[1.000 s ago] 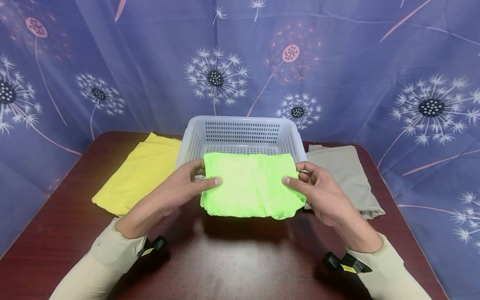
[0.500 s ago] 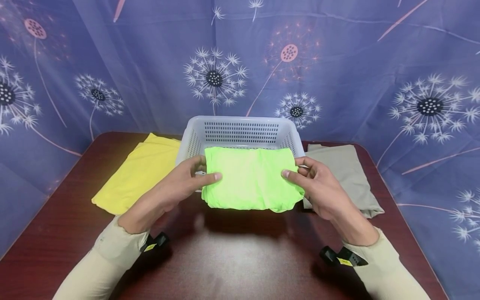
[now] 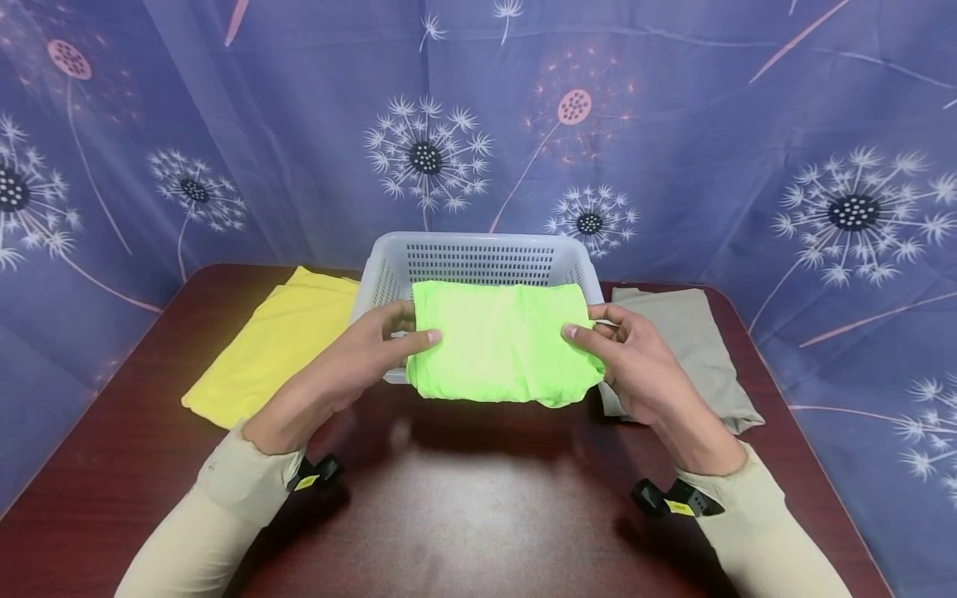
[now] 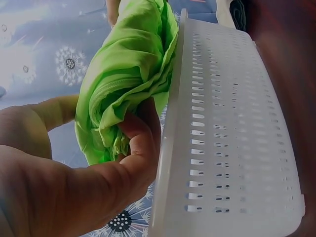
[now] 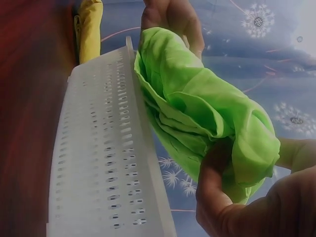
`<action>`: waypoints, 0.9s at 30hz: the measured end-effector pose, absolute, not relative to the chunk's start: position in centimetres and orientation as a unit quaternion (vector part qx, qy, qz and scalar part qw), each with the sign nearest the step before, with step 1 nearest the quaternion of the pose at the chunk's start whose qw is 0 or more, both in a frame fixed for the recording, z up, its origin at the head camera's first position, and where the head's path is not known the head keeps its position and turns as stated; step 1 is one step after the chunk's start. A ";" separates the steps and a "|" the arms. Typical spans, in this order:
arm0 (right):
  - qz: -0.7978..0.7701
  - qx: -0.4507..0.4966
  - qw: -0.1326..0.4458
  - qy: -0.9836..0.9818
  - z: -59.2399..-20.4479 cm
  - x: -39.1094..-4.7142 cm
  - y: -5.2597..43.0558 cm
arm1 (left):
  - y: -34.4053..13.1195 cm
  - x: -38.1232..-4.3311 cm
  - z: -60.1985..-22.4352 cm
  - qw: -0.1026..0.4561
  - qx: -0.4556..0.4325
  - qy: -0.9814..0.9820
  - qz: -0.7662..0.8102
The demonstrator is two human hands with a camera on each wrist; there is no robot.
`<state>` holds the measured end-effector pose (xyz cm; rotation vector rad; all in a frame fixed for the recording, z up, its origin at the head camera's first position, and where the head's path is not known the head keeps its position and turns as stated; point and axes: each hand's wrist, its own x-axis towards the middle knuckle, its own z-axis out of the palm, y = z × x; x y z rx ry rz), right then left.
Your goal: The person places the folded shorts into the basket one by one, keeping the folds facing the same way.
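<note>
A folded bright green cloth (image 3: 501,345) is held up level between both hands, just over the near rim of a white slotted plastic basket (image 3: 478,259). My left hand (image 3: 366,349) pinches its left end, thumb on top and fingers beneath. At the right end my right hand (image 3: 635,357) grips it the same way. In the left wrist view the rolled layers of the green cloth (image 4: 128,74) show beside the basket's rim (image 4: 170,128). From the right wrist, the fingers (image 5: 215,177) curl under the cloth's loose folds (image 5: 197,108). The cloth hides the basket's near part.
Left of the basket lies a folded yellow cloth (image 3: 277,349) on the dark red-brown table (image 3: 463,515). A folded grey cloth (image 3: 688,349) lies on the right. Behind the table hangs a blue curtain (image 3: 299,100) with dandelion prints.
Both hands have carried the green cloth forward and slightly up, farther over the basket. The grip at each end looks the same. The yellow and grey cloths have stayed put.
</note>
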<state>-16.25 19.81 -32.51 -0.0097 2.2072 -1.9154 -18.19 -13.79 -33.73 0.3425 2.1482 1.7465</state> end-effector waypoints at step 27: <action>-0.689 0.023 0.115 0.715 -32.1 -18.9 19.1 | -13.6 -20.1 -33.5 0.179 0.101 0.746 0.634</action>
